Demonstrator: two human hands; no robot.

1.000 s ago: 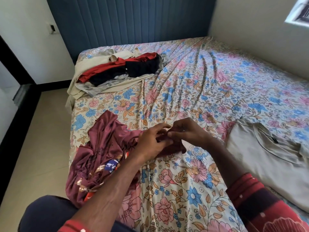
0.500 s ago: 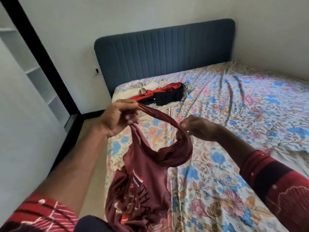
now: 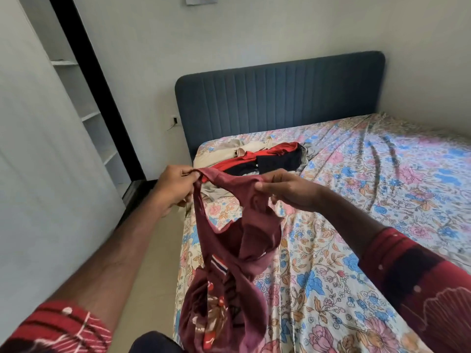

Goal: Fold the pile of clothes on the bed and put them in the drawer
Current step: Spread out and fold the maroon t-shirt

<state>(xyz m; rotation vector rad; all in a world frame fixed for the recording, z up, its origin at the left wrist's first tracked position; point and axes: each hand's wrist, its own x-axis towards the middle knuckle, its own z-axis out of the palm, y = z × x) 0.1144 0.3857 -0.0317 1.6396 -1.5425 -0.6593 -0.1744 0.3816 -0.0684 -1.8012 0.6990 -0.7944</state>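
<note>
My left hand [image 3: 175, 186] pinches one end of the maroon shirt's [image 3: 229, 263] upper edge, thumb and fingers curled tight on a bunched bit of cloth. My right hand [image 3: 288, 189] pinches the same edge a little way along, thumb on the near side and fingers folded over the far side. Between the two hands the edge sags in a shallow curve. Both hands are raised above the near left part of the bed [image 3: 356, 225], the left one out over the bed's edge.

The shirt hangs down from my grip in twisted folds, crumpled and not spread flat. A print in red, white and blue shows on its lower half, too creased to read. Its bottom end drops out of view near my dark trouser leg [image 3: 155, 343].

My forearms are bare, with red patterned sleeves [image 3: 420, 284] pushed up toward the elbows.

Beyond my hands, near the blue padded headboard [image 3: 280, 105], lies the pile of clothes [image 3: 267, 159]: cream, red, black and grey pieces heaped loosely on the floral bedsheet [image 3: 382, 179]. The sheet is wrinkled across the far side.

To the left a pale wardrobe door [image 3: 38, 174] stands beside white shelves [image 3: 84, 98] and a black frame [image 3: 96, 93]. A beige tiled floor [image 3: 153, 263] runs along the bed.
</note>
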